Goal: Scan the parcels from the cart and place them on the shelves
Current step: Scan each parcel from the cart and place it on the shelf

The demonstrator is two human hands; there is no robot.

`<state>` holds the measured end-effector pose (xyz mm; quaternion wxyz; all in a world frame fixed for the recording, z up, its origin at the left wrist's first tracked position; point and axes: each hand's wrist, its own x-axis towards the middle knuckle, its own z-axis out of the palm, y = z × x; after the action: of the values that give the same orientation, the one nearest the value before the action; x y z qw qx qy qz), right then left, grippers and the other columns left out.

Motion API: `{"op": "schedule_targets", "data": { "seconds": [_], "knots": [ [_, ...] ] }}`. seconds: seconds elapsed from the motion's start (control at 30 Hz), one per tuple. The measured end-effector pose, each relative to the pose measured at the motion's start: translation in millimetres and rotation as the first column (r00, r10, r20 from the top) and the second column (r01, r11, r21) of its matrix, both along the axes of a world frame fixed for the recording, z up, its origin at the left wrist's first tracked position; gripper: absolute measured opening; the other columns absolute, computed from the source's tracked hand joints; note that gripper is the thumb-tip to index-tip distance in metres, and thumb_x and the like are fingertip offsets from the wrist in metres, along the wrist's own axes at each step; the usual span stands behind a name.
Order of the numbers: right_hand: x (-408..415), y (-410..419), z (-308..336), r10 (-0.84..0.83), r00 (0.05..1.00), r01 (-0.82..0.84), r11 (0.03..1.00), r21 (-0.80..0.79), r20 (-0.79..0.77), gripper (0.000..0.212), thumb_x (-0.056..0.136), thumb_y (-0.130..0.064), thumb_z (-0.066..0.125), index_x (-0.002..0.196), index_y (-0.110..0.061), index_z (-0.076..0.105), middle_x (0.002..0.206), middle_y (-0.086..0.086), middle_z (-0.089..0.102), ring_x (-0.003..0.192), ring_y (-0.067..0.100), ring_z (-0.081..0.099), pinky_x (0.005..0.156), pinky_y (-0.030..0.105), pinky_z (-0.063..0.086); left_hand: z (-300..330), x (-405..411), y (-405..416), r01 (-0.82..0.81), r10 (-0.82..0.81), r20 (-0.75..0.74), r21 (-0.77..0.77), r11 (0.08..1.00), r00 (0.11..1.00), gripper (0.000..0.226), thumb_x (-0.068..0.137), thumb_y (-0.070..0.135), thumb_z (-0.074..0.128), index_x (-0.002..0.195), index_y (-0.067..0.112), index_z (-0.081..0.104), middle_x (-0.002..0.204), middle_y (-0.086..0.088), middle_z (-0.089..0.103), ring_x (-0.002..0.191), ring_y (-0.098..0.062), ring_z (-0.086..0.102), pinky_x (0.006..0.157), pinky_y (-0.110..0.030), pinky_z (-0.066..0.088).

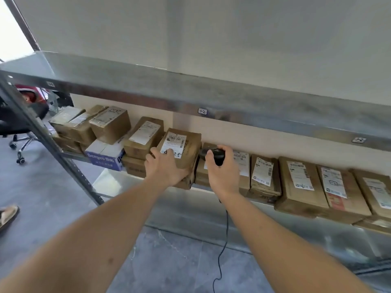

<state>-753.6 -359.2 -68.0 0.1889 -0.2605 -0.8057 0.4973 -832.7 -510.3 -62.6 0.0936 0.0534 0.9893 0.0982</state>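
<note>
Head: parcel (186,149) near shelf (135,176) edge.

The parcel (179,148) label bears handwritten "825" (first digit partly covered); the shelf tag (202,111) reads "+2".

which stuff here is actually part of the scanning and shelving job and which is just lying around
Part of the job:
- parcel with handwritten number, held by the left hand
- black corded scanner, gripped by the right hand
- middle shelf with the other labelled parcels
- shelf tag

Just lying about:
- office chair
- red object behind the rack
- sandal on the floor
</note>
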Motion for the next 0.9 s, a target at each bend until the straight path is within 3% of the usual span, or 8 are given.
{"op": "schedule_targets", "data": {
  "seconds": [0.1,0.23,0.3,0.37,0.53,0.9],
  "knots": [
    [-19.1,2.7,-5.2,-0.004,1.0,0.004,1.0,0.012,0.023,0.043,0.099,-0.056,0.059,0.136,-0.036,0.053,0.104,-0.016,0.069,0.099,0.014,0.067,0.093,0.043,0.056,-7.6,-20.1,4.7,0.017,-0.017,0.009,-0.019,1.0,1.0,0.094,0.079,0.081,0.063,0.147,0.021,0.04,0.157,-0.026,0.023,0.138,-0.049,0.036,0.111,-0.053,0.036],
    [-35.1,4.4,-13.9,-0.032,0.998,0.031,0.999,0.021,0.056,0.044,0.099,-0.058,0.058,0.137,-0.037,0.052,0.105,-0.016,0.068,0.102,0.015,0.067,0.095,0.045,0.056,-16.6,-44.8,10.8,0.124,-0.128,-0.041,-0.096,0.988,0.991,0.108,0.081,0.089,0.052,0.159,0.018,0.029,0.172,-0.02,0.005,0.155,-0.049,0.013,0.123,-0.057,0.021],
    [-39.8,3.3,-15.9,-0.049,0.997,0.048,0.999,0.019,0.067,0.043,0.099,-0.058,0.058,0.136,-0.038,0.052,0.104,-0.017,0.067,0.104,0.016,0.066,0.096,0.046,0.055,-19.7,-56.3,9.6,0.216,-0.227,-0.089,-0.114,0.97,0.97,0.106,0.086,0.085,0.049,0.163,0.016,0.025,0.174,-0.017,0.003,0.16,-0.043,0.001,0.129,-0.054,0.009],
    [-43.9,1.4,-15.1,-0.062,0.995,0.061,0.998,0.009,0.073,0.041,0.099,-0.058,0.058,0.135,-0.038,0.053,0.102,-0.019,0.066,0.103,0.016,0.066,0.096,0.045,0.055,-22.8,-66.9,6.3,0.339,-0.345,-0.082,-0.078,0.938,0.935,0.093,0.096,0.074,0.048,0.166,0.019,0.02,0.175,-0.014,0.001,0.161,-0.038,-0.005,0.131,-0.051,0.006],
    [-51.0,-0.6,-7.9,-0.09,0.994,0.09,0.996,-0.004,0.057,0.038,0.098,-0.057,0.058,0.132,-0.04,0.052,0.106,-0.015,0.07,0.101,0.015,0.067,0.093,0.045,0.057,-27.0,-81.9,6.1,0.48,-0.481,-0.015,-0.049,0.876,0.877,0.073,0.107,0.059,0.036,0.168,0.027,0.012,0.175,-0.011,0.009,0.161,-0.038,0.002,0.131,-0.053,0.009],
    [-46.4,4.6,-2.4,-0.125,0.991,0.125,0.992,0.013,0.042,0.035,0.098,-0.054,0.059,0.129,-0.04,0.051,0.104,-0.015,0.07,0.097,0.016,0.069,0.091,0.046,0.058,-25.0,-101.6,15.3,0.501,-0.5,0.021,-0.039,0.865,0.866,0.075,0.105,0.062,0.036,0.167,0.028,0.012,0.175,-0.008,0.009,0.161,-0.039,0.004,0.13,-0.056,0.009]
  ]
}}
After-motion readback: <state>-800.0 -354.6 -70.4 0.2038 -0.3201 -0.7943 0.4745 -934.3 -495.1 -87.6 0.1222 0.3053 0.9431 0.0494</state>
